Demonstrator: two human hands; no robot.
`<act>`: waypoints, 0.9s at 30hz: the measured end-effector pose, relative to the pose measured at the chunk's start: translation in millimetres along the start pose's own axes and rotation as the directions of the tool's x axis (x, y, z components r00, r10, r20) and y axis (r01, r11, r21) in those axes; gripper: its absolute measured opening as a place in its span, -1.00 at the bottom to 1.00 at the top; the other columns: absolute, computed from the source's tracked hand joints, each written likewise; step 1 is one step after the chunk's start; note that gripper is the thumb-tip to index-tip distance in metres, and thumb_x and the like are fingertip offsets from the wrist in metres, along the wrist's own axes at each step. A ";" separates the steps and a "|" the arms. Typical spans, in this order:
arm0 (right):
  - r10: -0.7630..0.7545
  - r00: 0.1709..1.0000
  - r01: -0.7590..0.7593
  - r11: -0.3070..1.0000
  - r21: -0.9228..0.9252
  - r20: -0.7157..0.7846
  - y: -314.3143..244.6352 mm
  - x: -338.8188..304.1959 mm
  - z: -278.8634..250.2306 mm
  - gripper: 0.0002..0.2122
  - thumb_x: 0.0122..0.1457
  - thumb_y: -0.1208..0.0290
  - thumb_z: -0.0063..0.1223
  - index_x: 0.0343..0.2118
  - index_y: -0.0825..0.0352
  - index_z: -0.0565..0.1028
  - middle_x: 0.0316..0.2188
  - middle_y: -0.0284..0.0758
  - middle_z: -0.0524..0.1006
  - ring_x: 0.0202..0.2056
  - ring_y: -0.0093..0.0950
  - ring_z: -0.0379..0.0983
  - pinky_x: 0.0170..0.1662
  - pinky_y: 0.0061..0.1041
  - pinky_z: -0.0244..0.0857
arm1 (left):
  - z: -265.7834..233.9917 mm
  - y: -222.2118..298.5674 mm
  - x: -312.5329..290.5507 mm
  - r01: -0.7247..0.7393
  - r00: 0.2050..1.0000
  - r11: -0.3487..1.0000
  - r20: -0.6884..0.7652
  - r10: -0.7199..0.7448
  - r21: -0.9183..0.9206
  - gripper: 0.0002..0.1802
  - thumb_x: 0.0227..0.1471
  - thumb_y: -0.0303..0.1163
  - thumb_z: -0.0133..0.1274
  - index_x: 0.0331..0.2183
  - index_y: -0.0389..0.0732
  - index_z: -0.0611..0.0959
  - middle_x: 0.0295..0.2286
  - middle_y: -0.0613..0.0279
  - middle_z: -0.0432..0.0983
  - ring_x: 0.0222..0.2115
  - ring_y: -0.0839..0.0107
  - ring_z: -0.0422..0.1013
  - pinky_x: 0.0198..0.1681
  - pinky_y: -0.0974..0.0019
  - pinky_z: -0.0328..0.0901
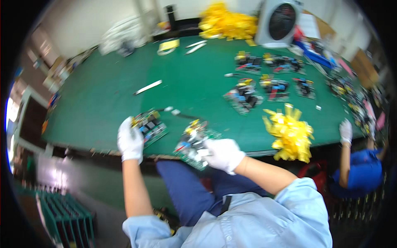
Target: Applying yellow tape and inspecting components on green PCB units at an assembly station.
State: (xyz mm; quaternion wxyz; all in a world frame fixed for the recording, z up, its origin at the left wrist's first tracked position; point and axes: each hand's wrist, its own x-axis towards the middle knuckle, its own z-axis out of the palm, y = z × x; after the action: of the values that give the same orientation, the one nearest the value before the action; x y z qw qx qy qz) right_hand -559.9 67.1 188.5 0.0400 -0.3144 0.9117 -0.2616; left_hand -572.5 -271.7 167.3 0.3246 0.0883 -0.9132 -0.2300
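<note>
Left hand (130, 139) grips one board (152, 127) by its edge, right hand (224, 155) grips a second board (191, 144), both by the table's (103, 120) near side. I'd keep that black cable (189, 116) slack.

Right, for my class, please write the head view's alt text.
A person's gloved left hand holds one circuit board and the right hand a second board at the near edge of a green table; more boards and a yellow bundle lie to the right.
</note>
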 end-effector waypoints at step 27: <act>0.696 0.231 -0.931 0.360 0.053 -0.680 286.1 -246.0 -188.7 -0.60 0.17 0.11 0.10 -0.05 0.28 0.44 -0.20 -0.06 0.58 -0.15 -0.08 0.53 -0.11 -0.17 0.39 | 33.0 100.7 -12.7 -0.433 0.702 0.823 0.436 0.564 -0.367 -0.79 -0.21 -0.63 0.09 -0.41 -0.16 0.60 -0.48 0.04 0.51 -0.36 -0.02 0.45 -0.25 0.15 0.38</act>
State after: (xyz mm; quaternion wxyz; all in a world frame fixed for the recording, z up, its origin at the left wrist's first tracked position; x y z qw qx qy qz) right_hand -566.1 488.9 184.6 -0.1761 0.3224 0.9239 -0.1071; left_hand -584.8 -167.3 185.8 0.1203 -0.2697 -0.9207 -0.2551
